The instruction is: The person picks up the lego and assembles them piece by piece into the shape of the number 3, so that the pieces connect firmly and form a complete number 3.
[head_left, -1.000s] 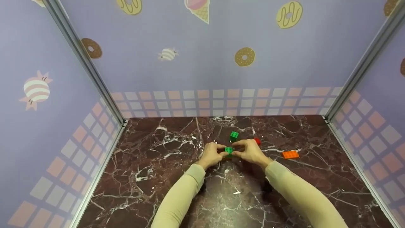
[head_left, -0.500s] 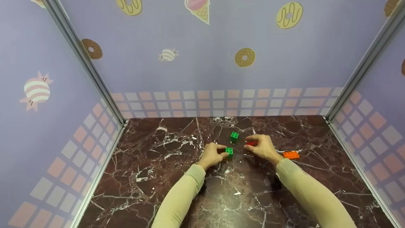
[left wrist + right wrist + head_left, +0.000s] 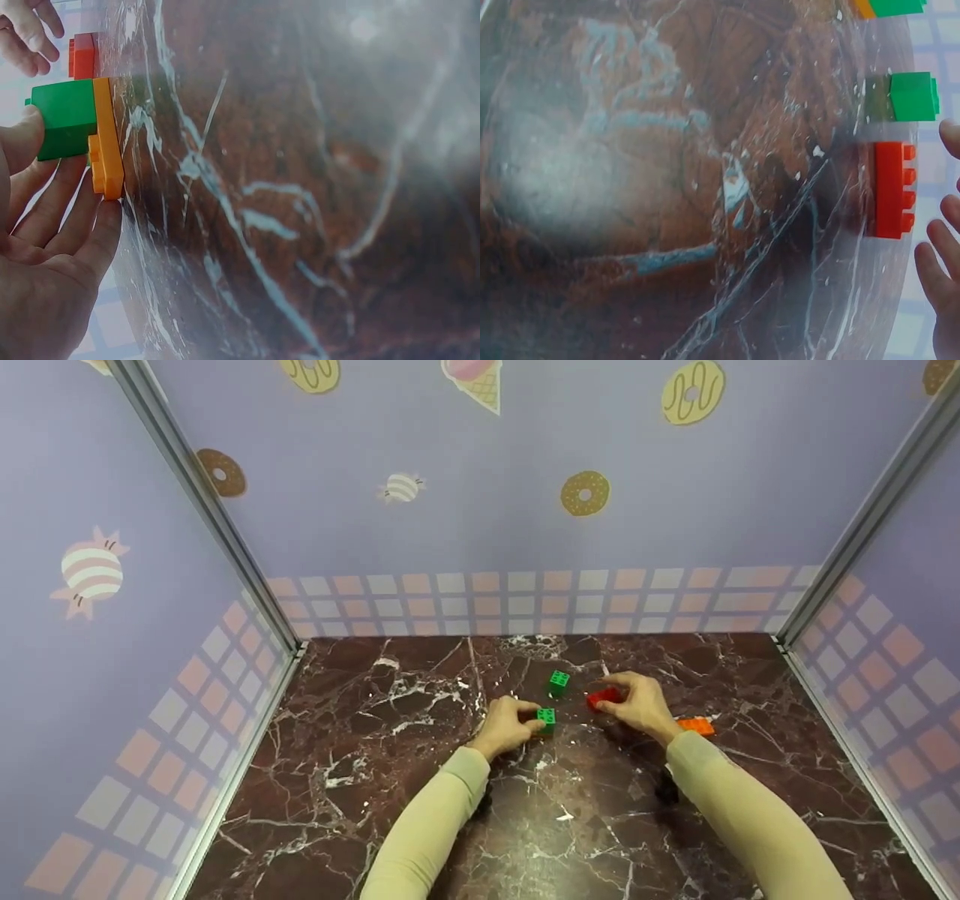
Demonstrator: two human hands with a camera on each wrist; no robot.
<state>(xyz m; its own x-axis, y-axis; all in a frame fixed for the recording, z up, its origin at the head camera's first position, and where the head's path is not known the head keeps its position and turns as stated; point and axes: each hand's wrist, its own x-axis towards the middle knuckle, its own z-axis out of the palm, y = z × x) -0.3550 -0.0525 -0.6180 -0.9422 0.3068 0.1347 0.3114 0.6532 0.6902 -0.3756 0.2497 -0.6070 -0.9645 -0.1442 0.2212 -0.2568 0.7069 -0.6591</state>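
Note:
My left hand pinches a square green toy building brick, with the thumb on it. That brick sits on a flatter orange brick, seen best in the left wrist view, where fingertips reach its end. My right hand hovers around a longer red brick, fingers spread. In the right wrist view the fingers stand apart from the red brick, which lies on the table with its studs up.
A second green brick stands behind the two hands, just left of the red one. Another orange brick lies right of the right hand. Patterned walls enclose the dark marbled table at back and sides.
My right hand has left the stacked green brick and moved right to the red brick, which appears slightly shifted and turned. The left hand has stayed on the stack.

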